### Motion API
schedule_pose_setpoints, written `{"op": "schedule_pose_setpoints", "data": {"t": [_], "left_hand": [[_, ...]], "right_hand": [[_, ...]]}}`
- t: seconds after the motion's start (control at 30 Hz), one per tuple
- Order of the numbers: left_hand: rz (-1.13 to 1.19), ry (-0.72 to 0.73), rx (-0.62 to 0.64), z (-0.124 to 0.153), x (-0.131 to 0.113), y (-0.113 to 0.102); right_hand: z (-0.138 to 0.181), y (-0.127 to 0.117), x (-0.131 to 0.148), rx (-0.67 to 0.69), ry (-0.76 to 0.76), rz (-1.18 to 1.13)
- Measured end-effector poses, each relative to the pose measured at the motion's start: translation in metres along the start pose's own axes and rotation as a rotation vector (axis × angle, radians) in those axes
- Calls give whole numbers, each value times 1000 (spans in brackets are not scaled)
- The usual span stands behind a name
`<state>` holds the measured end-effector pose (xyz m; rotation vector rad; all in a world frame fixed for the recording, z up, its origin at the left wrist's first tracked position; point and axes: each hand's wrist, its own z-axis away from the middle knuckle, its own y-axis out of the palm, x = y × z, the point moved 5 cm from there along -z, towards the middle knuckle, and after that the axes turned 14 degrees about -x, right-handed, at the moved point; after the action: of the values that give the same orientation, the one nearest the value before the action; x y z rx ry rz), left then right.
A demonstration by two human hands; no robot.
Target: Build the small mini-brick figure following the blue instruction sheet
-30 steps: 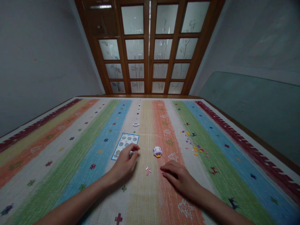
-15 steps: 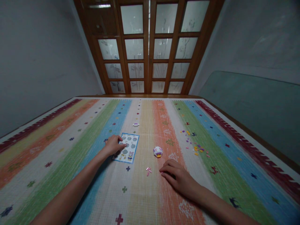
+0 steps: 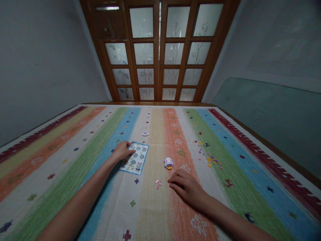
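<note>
My left hand [image 3: 122, 150] is at the left edge of a blue-bordered instruction sheet [image 3: 141, 164], its thumb lying over the printed side and its other fingers at the edge. The sheet shows grey shapes and a small cartoon figure. My right hand [image 3: 184, 184] rests on the cloth with fingers curled and tips together; whatever may be between them is too small to see. Just beyond its fingertips sits a round white and purple building-brick piece [image 3: 168, 163] with an orange part at its front. Several pink bricks [image 3: 158, 184] lie left of those fingertips.
Loose purple, yellow, orange and pink bricks [image 3: 210, 160] are scattered on the right. A small white and purple brick piece [image 3: 145, 134] lies beyond the sheet. A striped cloth [image 3: 155, 207] covers the table. Wooden glazed doors [image 3: 159, 70] stand behind it.
My left thumb has shifted up across the sheet, uncovering more of its grey shapes. My right hand has moved very slightly left and stays beside the round brick piece.
</note>
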<state>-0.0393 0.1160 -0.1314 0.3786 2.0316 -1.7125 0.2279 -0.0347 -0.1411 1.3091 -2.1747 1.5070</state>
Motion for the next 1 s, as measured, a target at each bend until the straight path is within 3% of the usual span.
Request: {"op": "schedule_pose_setpoints", "data": {"t": [0.23,0.4,0.83,1.0], "left_hand": [[282,-34,89,4,-7,-2],[574,-29,222,15,-31,-21],[1027,88,212,49,-117,-78],[1105,124,221,62,-131,-86]], "right_hand": [[0,-1,-2,8,36,-18],[1,1,-4,13,24,-17],[2,3,-7,18,25,-16],[3,2,-6,22,30,-16]]}}
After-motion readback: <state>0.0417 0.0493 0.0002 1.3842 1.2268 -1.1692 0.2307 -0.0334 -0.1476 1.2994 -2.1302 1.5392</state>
